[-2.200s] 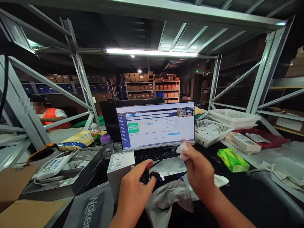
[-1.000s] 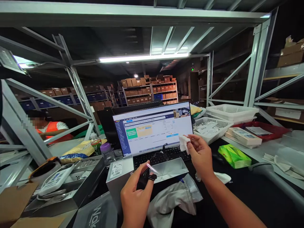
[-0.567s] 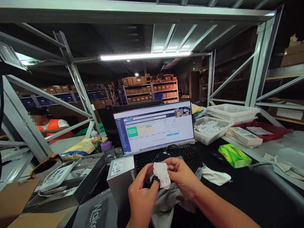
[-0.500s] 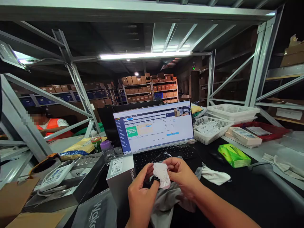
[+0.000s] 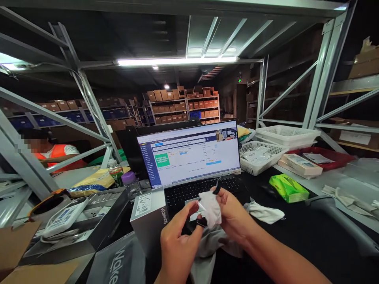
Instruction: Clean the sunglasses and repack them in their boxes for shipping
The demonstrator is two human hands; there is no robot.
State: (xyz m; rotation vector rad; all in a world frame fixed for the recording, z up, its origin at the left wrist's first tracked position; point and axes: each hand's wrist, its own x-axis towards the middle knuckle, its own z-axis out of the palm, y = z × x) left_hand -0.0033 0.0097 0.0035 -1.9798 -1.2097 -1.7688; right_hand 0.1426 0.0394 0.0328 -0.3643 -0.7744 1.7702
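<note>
My right hand point(image 5: 233, 215) is closed on a crumpled white cloth point(image 5: 211, 209), above the keyboard's front edge. Facing it, my left hand point(image 5: 183, 234) pinches a small black item point(image 5: 201, 222) beside the thumb, close against the cloth. Another black tip with a thin wire-like part point(image 5: 217, 190) sticks up by my right fingertips; whether the two black parts join is hidden. Below my hands lies a grey cloth point(image 5: 207, 252). A small white cloth glove or sock point(image 5: 266, 212) lies right of my right hand. A silver-grey box point(image 5: 148, 217) stands left of my left hand.
Behind the keyboard point(image 5: 183, 195) stands a monitor point(image 5: 189, 157). At right are white baskets point(image 5: 260, 157), a green tissue pack point(image 5: 288, 188) and a grey handheld scanner point(image 5: 340, 217). An open grey box point(image 5: 97, 228) and a purple-capped bottle point(image 5: 130, 185) stand at left. A person point(image 5: 59, 156) sits beyond the rack.
My hands have shifted slightly right and up with the white cloth, which is turned and bunched differently. A black tip now shows above my right fingertips. The whole view has shifted a little.
</note>
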